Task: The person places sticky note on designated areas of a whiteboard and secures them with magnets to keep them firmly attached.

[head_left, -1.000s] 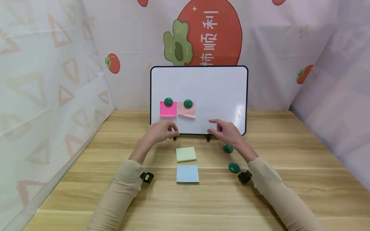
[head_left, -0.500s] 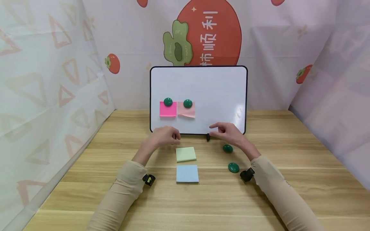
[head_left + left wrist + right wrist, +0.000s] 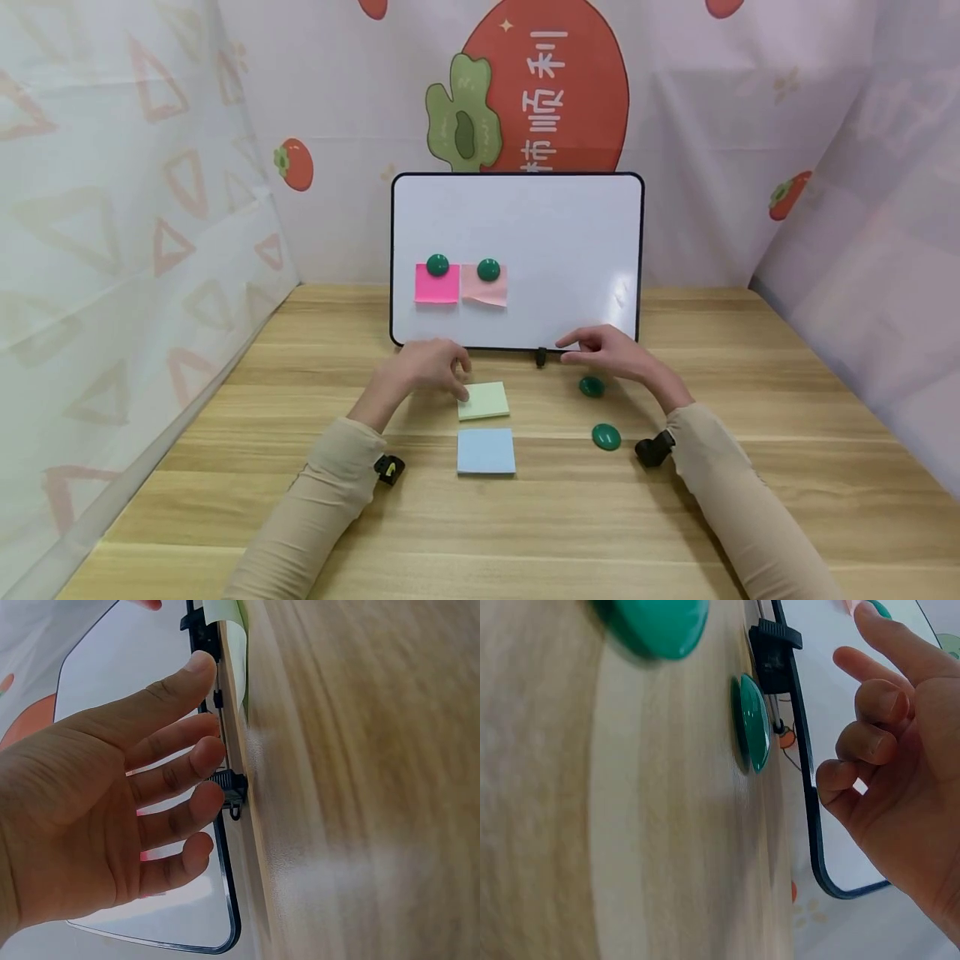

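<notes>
My left hand is at the left edge of the pale green sticky note pad, with the thumb tip over its corner. Whether the thumb touches the paper I cannot tell. In the left wrist view its fingers are loosely bent and nothing lies between them. The right hand hovers above a green magnet, its fingers relaxed and holding nothing. A second loose green magnet lies nearer to me. Below the green pad lies a light blue sticky note pad.
A black-framed whiteboard stands at the back on small black feet. On it, green magnets hold a bright pink note and a pale pink note. Printed cloth hangs behind and at both sides of the wooden table.
My left hand has come down from the whiteboard's lower edge to the green pad. The right hand has moved lower and to the right. Notes and magnets stay put.
</notes>
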The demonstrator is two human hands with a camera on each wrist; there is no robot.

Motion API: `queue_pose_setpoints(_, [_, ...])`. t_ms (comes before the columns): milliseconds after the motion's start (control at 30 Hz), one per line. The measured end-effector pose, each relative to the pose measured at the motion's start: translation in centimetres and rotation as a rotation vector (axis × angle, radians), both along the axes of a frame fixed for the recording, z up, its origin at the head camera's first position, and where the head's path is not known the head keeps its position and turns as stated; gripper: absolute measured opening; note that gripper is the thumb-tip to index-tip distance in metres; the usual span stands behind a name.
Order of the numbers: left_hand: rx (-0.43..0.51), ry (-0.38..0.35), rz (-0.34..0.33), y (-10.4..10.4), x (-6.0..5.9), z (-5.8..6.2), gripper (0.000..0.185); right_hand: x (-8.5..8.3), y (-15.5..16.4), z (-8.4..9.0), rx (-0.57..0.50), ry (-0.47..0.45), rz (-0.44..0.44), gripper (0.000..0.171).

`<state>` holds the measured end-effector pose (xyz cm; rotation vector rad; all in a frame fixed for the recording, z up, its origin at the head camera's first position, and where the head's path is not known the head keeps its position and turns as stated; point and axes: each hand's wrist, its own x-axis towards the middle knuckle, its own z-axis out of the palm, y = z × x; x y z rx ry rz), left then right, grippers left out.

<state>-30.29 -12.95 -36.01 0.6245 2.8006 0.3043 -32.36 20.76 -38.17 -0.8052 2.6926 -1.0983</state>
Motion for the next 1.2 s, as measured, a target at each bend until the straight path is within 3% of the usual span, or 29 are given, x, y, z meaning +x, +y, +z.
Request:
queue_pose_setpoints(300, [-0.084, -0.004, -0.032, 0.2, 0.0, -0.4, 0.055, -0.1, 1.4, -0.1, 0.004, -0.062, 0.065, 0.033])
queue_pose_setpoints(567, [-0.116, -0.012, -0.025, 0.3, 0.4, -0.5, 0.041, -0.2, 3.3, -0.5, 0.055, -0.141, 0.165, 0.044])
queue_pose_setpoints(733, [-0.117, -0.025, -0.023, 0.3, 0.3, -0.6, 0.036, -0.4, 4.0, -1.0, 0.062, -0.201, 0.211, 0.05])
queue_pose_setpoints(967, [-0.061, -0.1, 0.005, 0.2, 0.6, -0.4, 0.031, -0.4, 4.3, -1.1, 0.077, -0.235, 0.219, 0.05])
queue_pose_setpoints(1200, [-0.046, -0.095, 0.008, 0.2, 0.7, -0.3, 0.032, -0.5, 4.6, -1.3, 0.124, -0.243, 0.221, 0.053])
